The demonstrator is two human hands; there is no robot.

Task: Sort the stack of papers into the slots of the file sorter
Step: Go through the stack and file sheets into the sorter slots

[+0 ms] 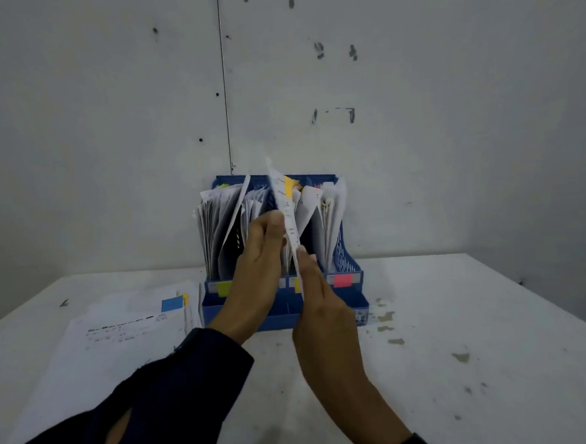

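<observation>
sheet: a white sheet with a yellow sticky tab [286, 205] stands on edge, tilted, over the middle slots of the blue file sorter [347, 253]
left hand [259, 257]: fingers mostly straight, thumb up by the sheet's left face; looks like it's pressing against it, can't tell for sure
right hand [318, 305]: fingers straight, touching the sheet's lower edge from the right
sorter: at the back of the white table [459, 315], slots stuffed with papers, green, yellow and pink labels on the front
stack of papers [127, 332]: flat on the table left of the sorter, blue tab [172, 303] on top
</observation>
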